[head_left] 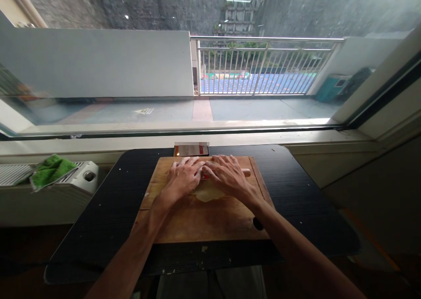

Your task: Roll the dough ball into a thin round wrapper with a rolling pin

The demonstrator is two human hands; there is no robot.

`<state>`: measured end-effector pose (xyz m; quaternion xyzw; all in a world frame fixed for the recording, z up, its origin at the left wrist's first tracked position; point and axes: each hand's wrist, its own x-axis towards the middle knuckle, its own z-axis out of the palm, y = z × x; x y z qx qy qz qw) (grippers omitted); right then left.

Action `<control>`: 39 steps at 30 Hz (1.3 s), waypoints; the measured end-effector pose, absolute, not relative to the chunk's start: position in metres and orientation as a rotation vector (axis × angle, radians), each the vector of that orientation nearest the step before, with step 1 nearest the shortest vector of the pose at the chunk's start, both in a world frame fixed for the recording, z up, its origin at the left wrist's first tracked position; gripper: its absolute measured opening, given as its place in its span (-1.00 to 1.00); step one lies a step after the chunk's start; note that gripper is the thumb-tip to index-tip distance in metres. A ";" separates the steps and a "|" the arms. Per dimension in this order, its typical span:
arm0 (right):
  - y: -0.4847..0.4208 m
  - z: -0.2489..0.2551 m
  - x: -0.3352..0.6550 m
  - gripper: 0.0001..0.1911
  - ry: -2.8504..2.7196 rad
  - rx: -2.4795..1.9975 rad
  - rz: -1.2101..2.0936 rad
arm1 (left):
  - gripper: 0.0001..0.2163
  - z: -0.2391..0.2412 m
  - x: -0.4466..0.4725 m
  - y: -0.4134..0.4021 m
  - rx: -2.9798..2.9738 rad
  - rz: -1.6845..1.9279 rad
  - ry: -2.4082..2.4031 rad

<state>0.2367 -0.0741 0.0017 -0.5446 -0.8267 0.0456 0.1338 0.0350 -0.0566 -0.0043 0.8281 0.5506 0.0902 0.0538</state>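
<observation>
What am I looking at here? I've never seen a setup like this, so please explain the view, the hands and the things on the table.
There is no machine: one person works with two bare hands. The single picture comes from a camera worn on their head, looking forward and down.

The left hand and right hand lie palm-down over what looks like a rolling pin, mostly hidden; how firmly they grip it cannot be seen. Nearer the person is a flat, pale sheet, probably dough, on a wooden board. The board rests on a black table, with a phone-like device beyond its far edge.
</observation>
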 end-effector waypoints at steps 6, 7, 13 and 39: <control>-0.075 0.006 0.235 -0.45 -2.405 -1.583 0.099 | -0.55 -0.006 0.033 -0.063 2.591 0.300 1.645; -0.076 0.005 0.235 -0.43 -2.382 -1.586 0.083 | -0.56 -0.006 0.033 -0.064 2.593 0.320 1.647; -0.079 0.005 0.237 -0.42 -2.385 -1.563 0.095 | -0.57 -0.011 0.031 -0.064 2.607 0.400 1.640; -0.085 0.002 0.268 -0.40 -2.404 -1.611 0.049 | -0.55 -0.003 0.041 -0.064 2.625 0.277 1.653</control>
